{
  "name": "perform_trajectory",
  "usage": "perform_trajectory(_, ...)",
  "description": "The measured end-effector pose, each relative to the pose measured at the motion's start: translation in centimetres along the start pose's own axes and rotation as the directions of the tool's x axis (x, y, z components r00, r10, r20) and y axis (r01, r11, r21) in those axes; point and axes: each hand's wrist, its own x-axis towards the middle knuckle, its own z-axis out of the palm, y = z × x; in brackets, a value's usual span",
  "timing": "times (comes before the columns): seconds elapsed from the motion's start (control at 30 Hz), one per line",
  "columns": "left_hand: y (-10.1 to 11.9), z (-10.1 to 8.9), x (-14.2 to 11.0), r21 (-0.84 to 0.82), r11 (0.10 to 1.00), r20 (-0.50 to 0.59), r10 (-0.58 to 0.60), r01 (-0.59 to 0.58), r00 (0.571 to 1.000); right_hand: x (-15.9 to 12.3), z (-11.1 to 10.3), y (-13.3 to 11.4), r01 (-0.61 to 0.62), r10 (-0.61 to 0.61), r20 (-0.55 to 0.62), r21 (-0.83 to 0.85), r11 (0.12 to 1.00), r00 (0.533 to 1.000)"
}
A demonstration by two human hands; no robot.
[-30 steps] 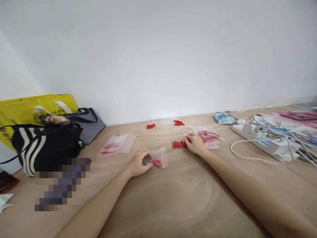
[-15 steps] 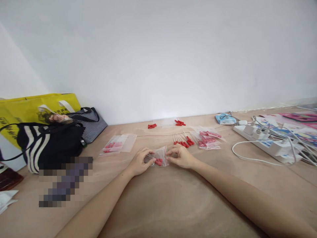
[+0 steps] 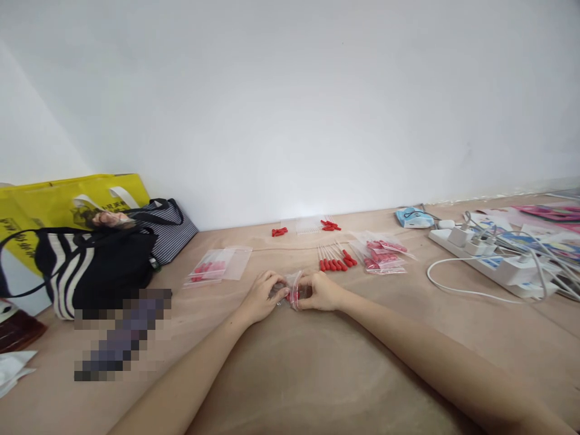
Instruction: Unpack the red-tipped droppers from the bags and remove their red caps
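Note:
Between my two hands is a small clear zip bag (image 3: 296, 284) with red pieces inside, bent up and partly covered by fingers. My left hand (image 3: 265, 296) grips its left side, thumb and fingers curled round it. At the opposite side my right hand (image 3: 321, 291) pinches the bag, its fingertips on the plastic. Just beyond lie several red-tipped sticks (image 3: 335, 261) with pale thin shafts. Filled clear bags of red pieces (image 3: 383, 257) are piled to their right. On the left, flat bags (image 3: 212, 269) hold more red pieces.
Near the wall lie small red bundles (image 3: 280, 232) and more red-tipped sticks (image 3: 330, 225). A white power strip (image 3: 492, 266) with plugs and looping cables is at right, near a blue mask (image 3: 414, 218). A black bag (image 3: 102, 266) and yellow bag (image 3: 113, 187) stand at left.
My right hand has moved slightly left, closer to my left hand. The zip bag between them is now folded up, and its red pieces are more hidden.

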Motion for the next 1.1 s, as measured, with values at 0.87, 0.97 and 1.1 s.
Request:
perform_trajectory(0.87,-0.8,-0.3,-0.5,0.054,0.964,-0.138,-0.252,0.261,0.958,-0.5,0.5,1.1,-0.176,0.151,-0.131,-0.211,0.961,0.980)
perform_trajectory(0.97,-0.9,-0.3,-0.4,0.069,0.931,-0.203,-0.340,0.360,0.918,-0.6,0.6,1.1,-0.211,0.189,-0.156,-0.135,0.968,0.969)
perform_trajectory(1.1,-1.1,-0.4,-0.1,0.017,0.842,-0.243,-0.520,0.540,0.819,-0.6,1.1,1.1,-0.216,0.211,-0.153,-0.020,0.976,0.966)
